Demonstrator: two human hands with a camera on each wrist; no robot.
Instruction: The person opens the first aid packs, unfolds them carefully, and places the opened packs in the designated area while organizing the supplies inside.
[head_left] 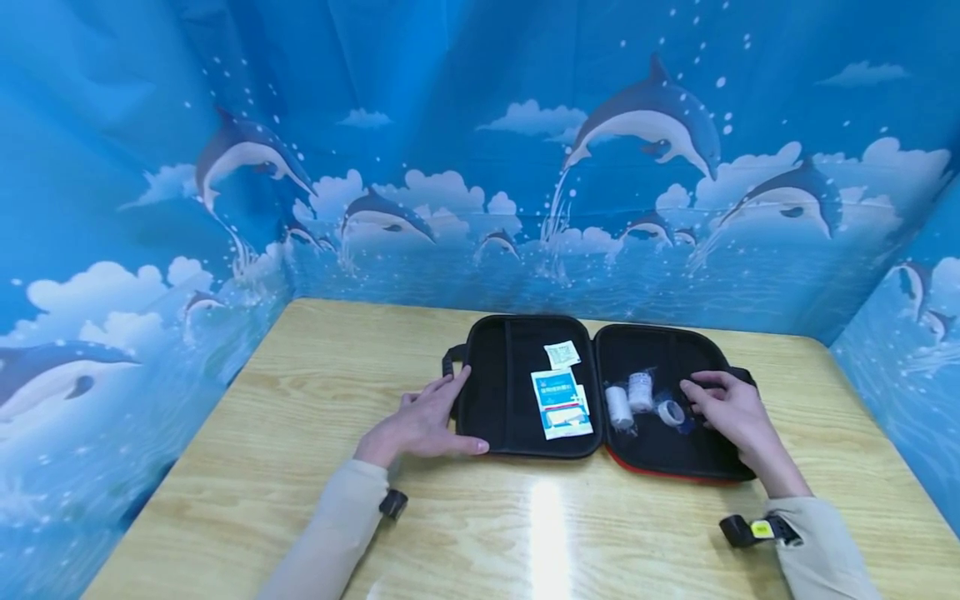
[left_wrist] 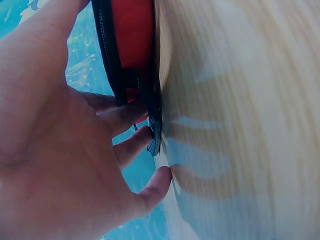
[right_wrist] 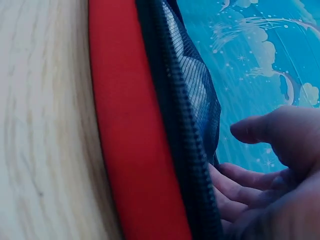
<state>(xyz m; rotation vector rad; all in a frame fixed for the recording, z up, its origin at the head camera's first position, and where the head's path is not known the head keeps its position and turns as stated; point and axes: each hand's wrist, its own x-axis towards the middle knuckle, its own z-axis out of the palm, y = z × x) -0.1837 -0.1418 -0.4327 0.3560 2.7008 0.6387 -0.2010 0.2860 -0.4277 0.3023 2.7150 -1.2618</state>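
A black-lined zip case (head_left: pixel 482 383) with a red outer shell (right_wrist: pixel 130 120) lies unfolded on the table. My left hand (head_left: pixel 426 421) rests at its left edge, fingers spread, thumb at the front rim; several fingertips are beside the handle strap (left_wrist: pixel 154 135). Over the right half, my right hand (head_left: pixel 731 410) reaches in above the rim with thumb and fingers apart, holding nothing. Near its fingertips is a wrapped white tape roll (head_left: pixel 671 412), alongside two wrapped white bandage rolls (head_left: pixel 619 408), behind a mesh pocket (right_wrist: pixel 202 95). The left half holds a blue-and-white packet (head_left: pixel 558 400) and a small pale packet (head_left: pixel 562 354).
The wooden table (head_left: pixel 330 358) extends around the case. A blue dolphin-print curtain (head_left: pixel 450 167) hangs behind and at both sides. Each wrist wears a small black camera (head_left: pixel 738 531).
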